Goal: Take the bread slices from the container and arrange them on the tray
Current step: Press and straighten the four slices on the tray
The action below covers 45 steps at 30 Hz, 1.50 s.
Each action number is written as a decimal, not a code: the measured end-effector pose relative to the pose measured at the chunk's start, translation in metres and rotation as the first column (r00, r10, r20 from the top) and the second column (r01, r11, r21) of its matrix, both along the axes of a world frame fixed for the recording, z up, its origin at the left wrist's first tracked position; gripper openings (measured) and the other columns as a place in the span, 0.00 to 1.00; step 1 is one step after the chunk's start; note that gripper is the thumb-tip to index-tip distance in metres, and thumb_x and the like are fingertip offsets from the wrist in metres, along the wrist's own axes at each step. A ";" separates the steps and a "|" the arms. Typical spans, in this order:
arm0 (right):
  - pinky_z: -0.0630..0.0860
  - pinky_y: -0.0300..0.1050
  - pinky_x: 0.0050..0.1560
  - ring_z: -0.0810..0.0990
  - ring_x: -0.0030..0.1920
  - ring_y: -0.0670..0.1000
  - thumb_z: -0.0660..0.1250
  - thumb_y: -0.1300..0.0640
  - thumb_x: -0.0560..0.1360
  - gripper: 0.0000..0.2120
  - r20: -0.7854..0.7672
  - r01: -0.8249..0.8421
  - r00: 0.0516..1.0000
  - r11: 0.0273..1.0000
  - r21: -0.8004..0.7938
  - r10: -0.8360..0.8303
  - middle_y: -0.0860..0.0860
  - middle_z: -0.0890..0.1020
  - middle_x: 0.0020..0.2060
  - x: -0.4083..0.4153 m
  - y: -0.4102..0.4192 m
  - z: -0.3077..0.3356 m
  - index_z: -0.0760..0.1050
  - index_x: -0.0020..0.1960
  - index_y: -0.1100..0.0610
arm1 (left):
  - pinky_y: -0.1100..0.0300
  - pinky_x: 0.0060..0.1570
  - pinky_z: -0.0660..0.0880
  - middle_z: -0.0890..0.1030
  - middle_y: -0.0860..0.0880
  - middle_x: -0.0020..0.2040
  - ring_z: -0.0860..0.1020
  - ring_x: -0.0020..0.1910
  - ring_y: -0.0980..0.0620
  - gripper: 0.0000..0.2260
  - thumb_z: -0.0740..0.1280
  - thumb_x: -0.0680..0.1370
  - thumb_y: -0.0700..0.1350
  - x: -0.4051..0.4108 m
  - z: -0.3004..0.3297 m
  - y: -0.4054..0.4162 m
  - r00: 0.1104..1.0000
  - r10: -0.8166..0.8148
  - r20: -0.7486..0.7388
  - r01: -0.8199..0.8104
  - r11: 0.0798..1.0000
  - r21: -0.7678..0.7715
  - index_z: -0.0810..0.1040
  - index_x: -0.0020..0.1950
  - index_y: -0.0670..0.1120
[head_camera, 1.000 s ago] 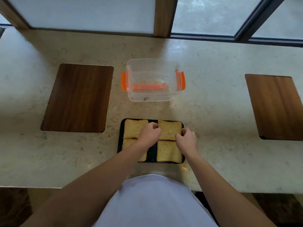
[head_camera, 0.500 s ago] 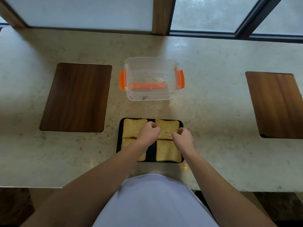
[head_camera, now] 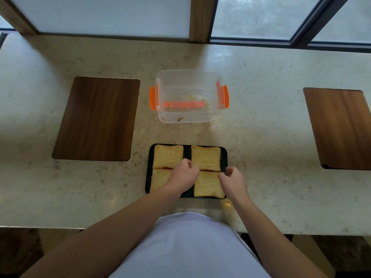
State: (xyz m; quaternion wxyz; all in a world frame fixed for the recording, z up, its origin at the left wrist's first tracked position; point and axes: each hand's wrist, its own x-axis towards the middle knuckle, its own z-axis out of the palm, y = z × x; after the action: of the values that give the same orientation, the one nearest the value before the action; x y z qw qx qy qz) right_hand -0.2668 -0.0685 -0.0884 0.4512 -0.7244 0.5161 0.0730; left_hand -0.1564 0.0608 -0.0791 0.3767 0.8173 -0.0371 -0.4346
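Four bread slices lie two by two on the black tray [head_camera: 149, 167], which sits at the near edge of the table [head_camera: 261, 137], about midway along it. The far-left slice [head_camera: 167, 156] and far-right slice [head_camera: 206, 157] lie fully in view; the near-left slice [head_camera: 160, 177] is partly under the left forearm, and the near-right slice [head_camera: 207, 184] lies between the two hands. The left hand [head_camera: 183, 176] rests over the tray's middle, its fingers curled in — pinched at the near-left corner of the far-right slice. The right hand [head_camera: 233, 180] hovers at the tray's right edge, fingers bent and drawn together; whether they grip anything I cannot tell. The clear container [head_camera: 188, 117] with orange clips stands farther back, just beyond the tray, holding only crumbs.
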 end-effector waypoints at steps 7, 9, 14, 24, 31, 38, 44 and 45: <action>0.76 0.44 0.37 0.74 0.40 0.40 0.64 0.59 0.73 0.16 -0.012 0.024 1.000 0.999 0.041 -0.024 0.49 0.77 0.44 -0.011 0.013 0.003 0.71 0.60 0.57 | 0.50 0.51 0.77 0.76 0.48 0.46 0.76 0.45 0.50 0.11 0.62 0.75 0.48 -0.015 -0.004 0.010 0.984 0.000 -0.179 0.009 0.999 0.052 0.75 0.55 0.47; 0.78 0.48 0.43 0.75 0.45 0.42 0.64 0.59 0.73 0.12 -0.018 0.045 0.999 0.998 0.053 -0.044 0.52 0.78 0.48 -0.010 0.014 0.005 0.70 0.57 0.55 | 0.45 0.56 0.75 0.76 0.45 0.46 0.76 0.46 0.47 0.03 0.63 0.73 0.48 -0.016 -0.005 0.009 0.980 0.006 -0.198 0.006 0.998 0.062 0.70 0.41 0.52; 0.73 0.40 0.35 0.72 0.39 0.41 0.64 0.58 0.73 0.20 -0.015 0.040 0.999 0.998 0.054 -0.040 0.46 0.74 0.42 -0.009 0.014 0.003 0.70 0.65 0.59 | 0.45 0.54 0.76 0.75 0.45 0.43 0.75 0.43 0.47 0.04 0.63 0.68 0.48 -0.017 -0.007 0.007 0.968 0.031 -0.248 -0.016 0.998 0.059 0.68 0.38 0.53; 0.67 0.38 0.33 0.70 0.41 0.39 0.64 0.57 0.73 0.23 -0.012 0.037 0.999 0.997 0.060 -0.036 0.51 0.74 0.51 -0.009 0.013 0.000 0.69 0.68 0.60 | 0.58 0.44 0.78 0.71 0.46 0.47 0.74 0.45 0.49 0.06 0.63 0.74 0.44 -0.017 -0.003 0.005 0.958 0.037 -0.286 -0.031 0.999 0.027 0.69 0.38 0.51; 0.68 0.40 0.33 0.72 0.41 0.40 0.64 0.56 0.74 0.21 -0.028 0.042 0.999 0.996 0.074 -0.040 0.49 0.74 0.48 -0.007 0.014 0.003 0.70 0.66 0.58 | 0.60 0.42 0.76 0.74 0.46 0.47 0.77 0.48 0.51 0.06 0.63 0.75 0.45 -0.015 -0.005 0.007 0.960 0.031 -0.277 -0.022 0.999 0.038 0.69 0.38 0.51; 0.72 0.46 0.43 0.74 0.45 0.47 0.64 0.55 0.74 0.20 -0.020 0.030 0.999 0.994 0.103 -0.028 0.50 0.75 0.50 -0.005 0.019 0.007 0.70 0.65 0.57 | 0.56 0.45 0.78 0.75 0.48 0.52 0.76 0.53 0.50 0.10 0.64 0.74 0.47 -0.008 -0.008 0.012 0.945 0.050 -0.322 -0.037 0.998 0.049 0.73 0.54 0.46; 0.76 0.46 0.41 0.73 0.42 0.42 0.64 0.55 0.73 0.23 -0.012 0.026 1.000 0.991 0.130 -0.024 0.47 0.74 0.46 -0.001 0.014 0.008 0.69 0.68 0.58 | 0.55 0.47 0.78 0.73 0.50 0.44 0.76 0.46 0.52 0.03 0.64 0.71 0.49 -0.004 -0.009 0.014 0.958 0.035 -0.284 -0.023 0.999 0.045 0.71 0.41 0.51; 0.75 0.45 0.40 0.73 0.41 0.41 0.64 0.55 0.73 0.25 -0.011 0.023 1.000 0.992 0.127 -0.021 0.46 0.74 0.44 0.000 0.012 0.009 0.68 0.69 0.58 | 0.51 0.52 0.77 0.72 0.50 0.43 0.75 0.46 0.51 0.03 0.63 0.70 0.50 -0.004 -0.009 0.011 0.963 0.034 -0.269 -0.023 0.999 0.043 0.70 0.40 0.53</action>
State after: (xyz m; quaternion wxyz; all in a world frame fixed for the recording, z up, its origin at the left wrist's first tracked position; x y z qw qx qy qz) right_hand -0.2667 -0.0567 -0.0794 0.4946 -0.6881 0.5206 0.1044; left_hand -0.1603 0.0722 -0.0878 0.3684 0.7582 0.0348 -0.5368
